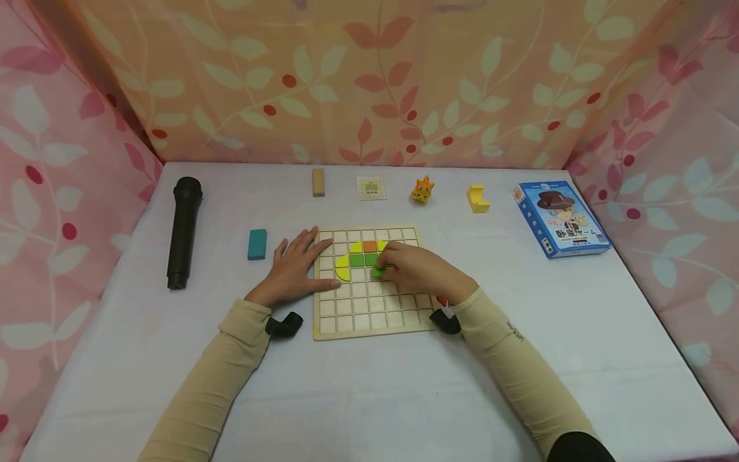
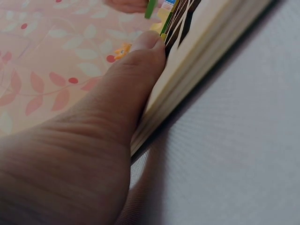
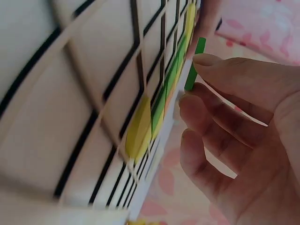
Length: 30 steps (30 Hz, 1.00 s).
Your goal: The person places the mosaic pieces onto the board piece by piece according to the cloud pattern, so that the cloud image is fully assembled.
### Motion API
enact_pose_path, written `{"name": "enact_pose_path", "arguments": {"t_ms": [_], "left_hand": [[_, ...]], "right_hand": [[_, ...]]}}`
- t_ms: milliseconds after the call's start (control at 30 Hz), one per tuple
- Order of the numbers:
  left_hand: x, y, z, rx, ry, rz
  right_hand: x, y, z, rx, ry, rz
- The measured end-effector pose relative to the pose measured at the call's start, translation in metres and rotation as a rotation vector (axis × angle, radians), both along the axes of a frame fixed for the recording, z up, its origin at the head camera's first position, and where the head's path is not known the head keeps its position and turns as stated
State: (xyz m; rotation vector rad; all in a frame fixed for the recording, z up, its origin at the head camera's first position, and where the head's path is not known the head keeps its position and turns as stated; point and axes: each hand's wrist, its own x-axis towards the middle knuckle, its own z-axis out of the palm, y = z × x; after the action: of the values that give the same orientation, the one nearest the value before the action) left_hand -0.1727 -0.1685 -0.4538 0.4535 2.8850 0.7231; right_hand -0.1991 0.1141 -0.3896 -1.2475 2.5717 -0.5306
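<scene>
A wooden grid board (image 1: 369,314) lies at the table's middle, with yellow, orange and green pieces (image 1: 359,255) set in its upper cells. My right hand (image 1: 412,268) is over the board and pinches a bright green piece (image 1: 379,270) (image 3: 194,63) between thumb and fingers, just above the cells. My left hand (image 1: 291,266) lies flat on the table with its fingers straight, touching the board's left edge (image 2: 187,79). In the left wrist view the thumb (image 2: 136,70) presses against the board's side.
A black microphone (image 1: 183,231) lies at the left, a teal block (image 1: 257,244) beside the left hand. Along the back stand a wooden block (image 1: 318,181), a small card (image 1: 371,188), an orange figure (image 1: 422,190), a yellow piece (image 1: 477,199) and a blue game box (image 1: 560,218). Floral cloth walls surround the table.
</scene>
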Motion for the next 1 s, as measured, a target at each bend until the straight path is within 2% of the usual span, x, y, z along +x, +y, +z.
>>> {"name": "enact_pose_path", "arguments": {"t_ms": [300,467,1000], "left_hand": [[0.0,0.001,0.0,-0.007,-0.003,-0.002],[0.0,0.002,0.0,-0.021,-0.001,-0.002],[0.0,0.0,0.0,-0.007,0.008,-0.005]], "right_hand": [[0.0,-0.029,-0.006,0.066,0.084,0.085],[-0.001,-0.036,-0.01,0.065,0.11,0.119],[0.002,-0.042,-0.011,0.105,0.14,0.084]]}}
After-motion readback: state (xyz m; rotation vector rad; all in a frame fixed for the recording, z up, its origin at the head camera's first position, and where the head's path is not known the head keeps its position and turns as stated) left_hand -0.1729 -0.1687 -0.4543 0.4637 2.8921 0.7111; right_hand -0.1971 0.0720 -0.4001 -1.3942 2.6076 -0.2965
